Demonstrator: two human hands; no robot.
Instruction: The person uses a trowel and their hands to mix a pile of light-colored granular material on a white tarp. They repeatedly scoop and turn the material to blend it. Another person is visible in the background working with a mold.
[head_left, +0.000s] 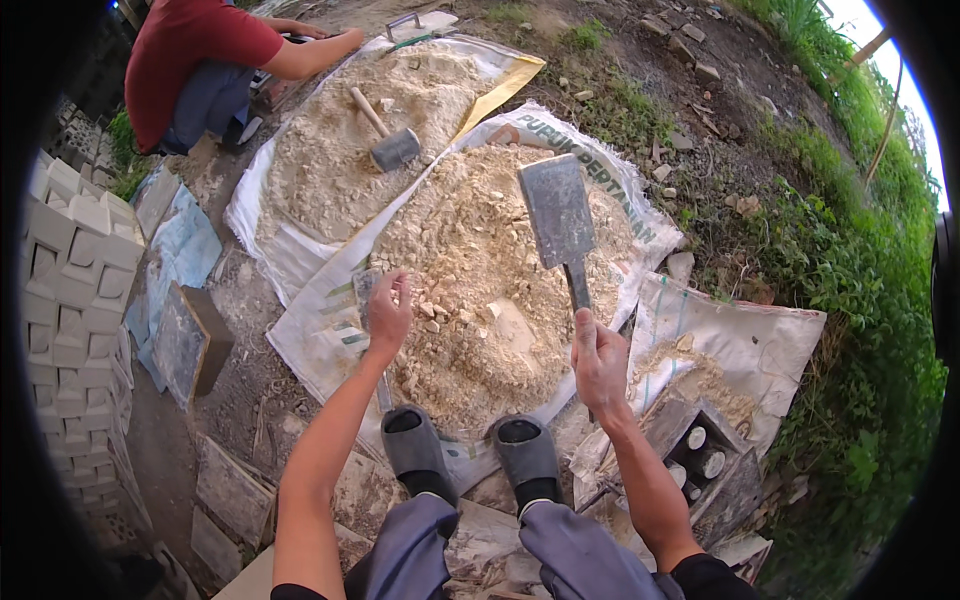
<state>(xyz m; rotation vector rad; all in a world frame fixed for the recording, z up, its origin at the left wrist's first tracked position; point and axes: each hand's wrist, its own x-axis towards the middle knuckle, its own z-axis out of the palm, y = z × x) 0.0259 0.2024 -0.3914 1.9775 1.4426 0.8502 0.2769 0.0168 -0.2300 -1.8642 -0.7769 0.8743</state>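
My right hand [600, 365] is closed round the handle of a flat paddle [557, 210], whose grey, dusty rectangular blade points up and away from me. The paddle is held above a mound of pale crumbly powder and chips [470, 260] on a white woven sack [615, 190]. Over the mound's left edge is my left hand [388, 315], its fingers curled. A narrow grey metal strip [385, 392] shows beside and below that hand; whether the fingers grip it is hidden.
A mallet [395, 148] lies on a second powder heap [330, 190]. Beyond it crouches a person in a red shirt [200, 60]. Pale moulded blocks [80, 260] are stacked at left, near a leaning board [190, 345]. A mould box with round pegs [700, 460] stands at right.
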